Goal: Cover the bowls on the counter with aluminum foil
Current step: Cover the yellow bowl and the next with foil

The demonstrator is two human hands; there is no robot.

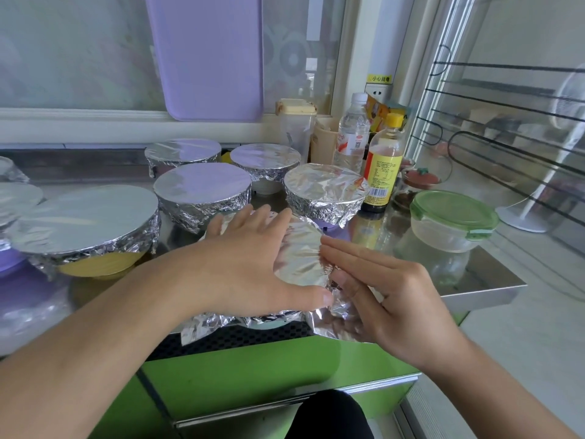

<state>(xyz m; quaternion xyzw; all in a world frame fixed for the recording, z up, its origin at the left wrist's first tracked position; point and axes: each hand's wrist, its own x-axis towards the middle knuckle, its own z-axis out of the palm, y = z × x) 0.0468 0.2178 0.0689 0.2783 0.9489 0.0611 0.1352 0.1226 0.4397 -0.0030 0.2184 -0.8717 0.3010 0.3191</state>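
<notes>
Leaning against the far window: a purple cutting board (205,55). Far right, clustered together: a clear lidded jug (296,126), a water bottle (353,133) and, nearer, a yellow-capped sauce bottle (381,164). Right of these, a small red-lidded jar (422,180). Nearer on the right: a clear container with green lid (452,220). Below, near edge: green cabinet front (253,375). Far right on the floor: white fan stand (522,217).

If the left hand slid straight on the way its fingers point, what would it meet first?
Probably the foil-wrapped bowl just beyond the fingertips of the left hand, which lies flat on the foil of the near bowl. The depth of the gap between is unclear.
</notes>
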